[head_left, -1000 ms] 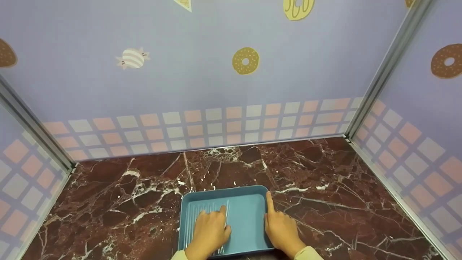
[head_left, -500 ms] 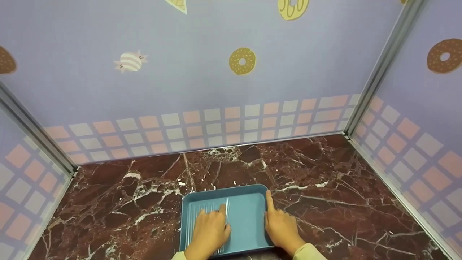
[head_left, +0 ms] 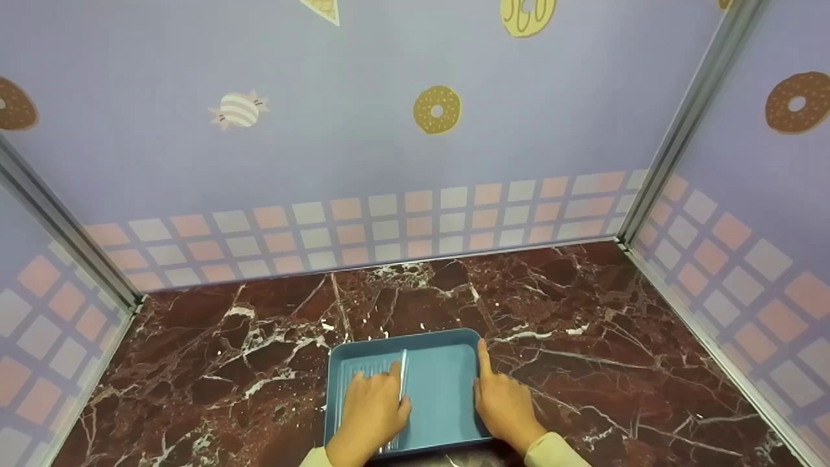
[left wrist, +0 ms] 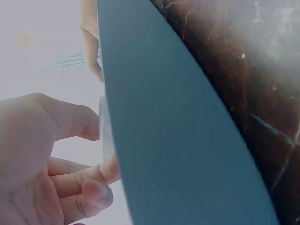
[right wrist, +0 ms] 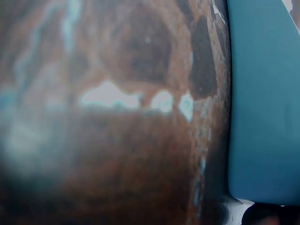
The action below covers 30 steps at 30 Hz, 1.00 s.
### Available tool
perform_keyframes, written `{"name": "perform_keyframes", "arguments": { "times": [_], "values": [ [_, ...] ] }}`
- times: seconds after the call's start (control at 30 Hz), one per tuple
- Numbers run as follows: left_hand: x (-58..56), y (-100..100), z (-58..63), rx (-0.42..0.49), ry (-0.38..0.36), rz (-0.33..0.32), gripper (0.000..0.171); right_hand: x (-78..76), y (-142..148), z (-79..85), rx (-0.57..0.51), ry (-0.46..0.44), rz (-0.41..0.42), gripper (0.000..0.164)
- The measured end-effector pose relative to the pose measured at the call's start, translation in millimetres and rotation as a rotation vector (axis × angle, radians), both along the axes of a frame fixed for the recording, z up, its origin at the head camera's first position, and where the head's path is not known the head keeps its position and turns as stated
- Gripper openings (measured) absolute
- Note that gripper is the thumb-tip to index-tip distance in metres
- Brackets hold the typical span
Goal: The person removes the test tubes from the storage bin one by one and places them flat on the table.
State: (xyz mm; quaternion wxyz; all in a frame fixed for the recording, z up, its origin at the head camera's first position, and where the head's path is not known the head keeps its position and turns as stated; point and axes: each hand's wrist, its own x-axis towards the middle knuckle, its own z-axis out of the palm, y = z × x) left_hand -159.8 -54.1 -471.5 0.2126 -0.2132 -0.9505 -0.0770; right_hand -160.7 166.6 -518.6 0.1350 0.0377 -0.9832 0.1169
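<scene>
A blue rectangular tray [head_left: 447, 389] lies flat on the marbled surface near the front. At its left side is a clear, ridged plastic piece [head_left: 404, 370] with a shiny edge. My left hand [head_left: 371, 408] reaches over the tray with curled fingers and holds this piece. In the left wrist view, a translucent strip [left wrist: 107, 126] shows between the thumb and a finger, and the tray's outer wall [left wrist: 164, 131] hides part of them. My right hand [head_left: 509, 405] grips the tray's right wall, index finger along the outside near the far corner. The right wrist view shows the tray wall [right wrist: 265, 103].
Dark red marbled surface [head_left: 616, 363] with white veins surrounds the tray. Several small white bits [head_left: 327, 327] lie beyond its far rim. A lilac back wall [head_left: 324, 155] with printed sweets and side walls [head_left: 746, 214] with metal corner posts enclose the surface.
My left hand has shifted slightly left with the clear plastic piece, whose far end sits a little farther up in view. The right hand keeps its hold on the tray.
</scene>
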Motion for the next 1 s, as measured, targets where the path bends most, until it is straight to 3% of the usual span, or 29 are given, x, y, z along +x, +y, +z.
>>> {"name": "perform_keyframes", "arguments": {
  "times": [0.27, 0.63, 0.77, 1.0],
  "values": [
    [2.3, -3, 4.3, 0.008, 0.048, -0.005, 0.035, -0.1, 1, -1.9, 0.003, 0.008, -0.005, 0.061],
    [3.5, -10, 10.2, -0.004, 0.0, 0.024, 0.037, -0.9, 1, -0.5, -0.018, 0.003, 0.0, 0.061],
    [4.3, -13, 11.4, -0.009, 0.01, 0.028, 0.036, -0.7, -1, 0.2, -0.023, -0.023, 0.004, 0.063],
    [5.6, -17, 15.3, -0.01, 0.048, 0.019, 0.039, 0.5, -1, -0.1, -0.011, 0.022, 0.008, 0.062]
  ]
}}
